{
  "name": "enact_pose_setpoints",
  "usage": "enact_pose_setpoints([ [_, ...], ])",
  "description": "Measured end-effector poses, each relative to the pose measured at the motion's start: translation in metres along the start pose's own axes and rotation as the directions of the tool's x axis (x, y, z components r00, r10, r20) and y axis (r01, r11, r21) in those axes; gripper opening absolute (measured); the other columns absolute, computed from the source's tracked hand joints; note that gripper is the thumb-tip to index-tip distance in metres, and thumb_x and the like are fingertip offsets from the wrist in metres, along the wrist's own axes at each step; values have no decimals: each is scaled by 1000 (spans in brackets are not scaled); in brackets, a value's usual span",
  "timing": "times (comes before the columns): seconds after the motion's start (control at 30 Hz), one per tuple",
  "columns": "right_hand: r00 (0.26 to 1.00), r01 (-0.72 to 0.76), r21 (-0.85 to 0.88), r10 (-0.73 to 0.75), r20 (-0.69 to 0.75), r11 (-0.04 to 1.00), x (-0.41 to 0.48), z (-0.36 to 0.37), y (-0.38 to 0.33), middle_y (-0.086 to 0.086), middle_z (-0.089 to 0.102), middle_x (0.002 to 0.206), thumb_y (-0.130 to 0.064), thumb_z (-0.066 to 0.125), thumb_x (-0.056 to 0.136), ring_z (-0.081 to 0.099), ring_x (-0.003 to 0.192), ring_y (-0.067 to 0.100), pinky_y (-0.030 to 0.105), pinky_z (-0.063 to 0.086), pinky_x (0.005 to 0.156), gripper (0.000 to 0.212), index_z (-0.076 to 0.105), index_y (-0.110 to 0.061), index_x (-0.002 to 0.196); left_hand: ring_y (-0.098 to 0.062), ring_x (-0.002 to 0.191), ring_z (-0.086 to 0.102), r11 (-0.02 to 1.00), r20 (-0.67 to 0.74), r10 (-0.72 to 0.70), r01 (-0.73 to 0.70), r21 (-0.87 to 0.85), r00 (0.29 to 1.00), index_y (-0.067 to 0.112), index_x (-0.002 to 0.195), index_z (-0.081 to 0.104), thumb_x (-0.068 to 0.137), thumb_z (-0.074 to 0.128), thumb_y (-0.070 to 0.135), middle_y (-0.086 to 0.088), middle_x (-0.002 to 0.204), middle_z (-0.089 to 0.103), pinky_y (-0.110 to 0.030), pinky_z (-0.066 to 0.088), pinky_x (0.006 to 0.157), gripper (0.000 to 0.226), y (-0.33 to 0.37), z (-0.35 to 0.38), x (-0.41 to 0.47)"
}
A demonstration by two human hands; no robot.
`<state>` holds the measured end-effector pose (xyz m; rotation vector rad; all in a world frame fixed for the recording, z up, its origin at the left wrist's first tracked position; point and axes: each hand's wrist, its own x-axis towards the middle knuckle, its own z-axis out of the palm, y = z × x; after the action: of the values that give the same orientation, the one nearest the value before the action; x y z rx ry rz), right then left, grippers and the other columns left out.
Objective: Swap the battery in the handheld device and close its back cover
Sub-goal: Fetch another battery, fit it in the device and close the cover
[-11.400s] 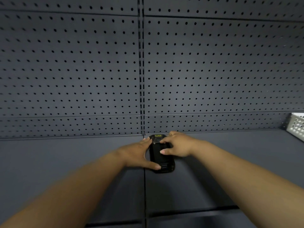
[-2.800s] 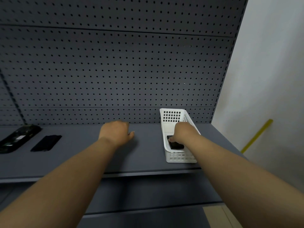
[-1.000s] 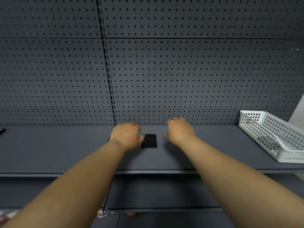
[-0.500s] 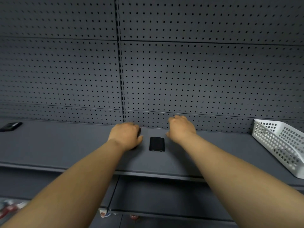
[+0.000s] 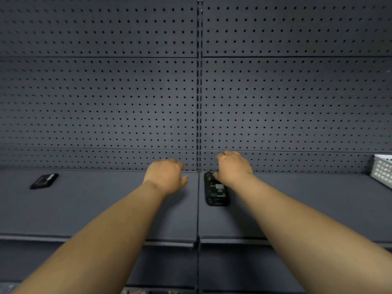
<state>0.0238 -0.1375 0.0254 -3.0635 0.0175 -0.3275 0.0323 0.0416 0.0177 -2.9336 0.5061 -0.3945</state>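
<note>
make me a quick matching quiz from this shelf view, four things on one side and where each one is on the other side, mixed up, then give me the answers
Things:
1. handheld device
2. white basket
3. back cover
4. left hand

Places:
A. far left on the shelf, lying apart from everything else
B. right edge of the view, only partly in frame
C. just right of the shelf seam, back open, its far end under the right hand
D. just left of the shelf seam, fingers curled under, over the shelf

Pairs: 1-C, 2-B, 3-A, 4-D
</note>
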Motion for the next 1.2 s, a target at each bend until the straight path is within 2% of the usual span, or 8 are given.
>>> enact_pose_setpoints([
  [0.27,996,-83,6,83,-26,997,2,17,-65,8,52,125,-15,58,87,44,121,27,34,42,94,35,52,-10,121,-25,109,57,998,6,68,-68,6,998,15,124,54,94,41,44,-7,121,60,-36,46,87,44,-60,14,-9],
  [0.57,997,-73,13,73,-29,997,-3,22,-82,7,52,127,-11,56,85,45,120,26,35,42,94,39,52,-11,124,-25,115,55,997,9,72,-72,-7,997,16,127,53,94,42,44,-6,125,59,-36,44,93,45,-74,19,-15],
  [0.73,998,-56,28,56,-18,998,-2,20,-81,7,52,124,-13,56,86,45,118,26,34,42,94,35,52,-11,121,-25,116,55,999,38,46,-46,-10,998,16,129,51,93,42,44,-6,126,59,-37,45,95,46,-78,17,-18],
  [0.87,1000,-21,31,22,-18,999,1,18,-83,7,52,125,-14,56,86,44,121,26,34,41,97,41,50,-11,126,-24,117,54,1000,45,14,-13,-13,999,15,129,52,94,42,44,-5,127,58,-37,44,97,47,-83,17,-22],
  [1.2,999,52,23,-51,-7,998,11,26,-124,8,51,130,-30,59,88,42,125,28,38,41,101,46,49,-11,129,-25,117,54,999,87,-45,46,-10,995,16,129,52,94,42,45,-6,127,58,-37,44,97,47,-127,33,-31],
])
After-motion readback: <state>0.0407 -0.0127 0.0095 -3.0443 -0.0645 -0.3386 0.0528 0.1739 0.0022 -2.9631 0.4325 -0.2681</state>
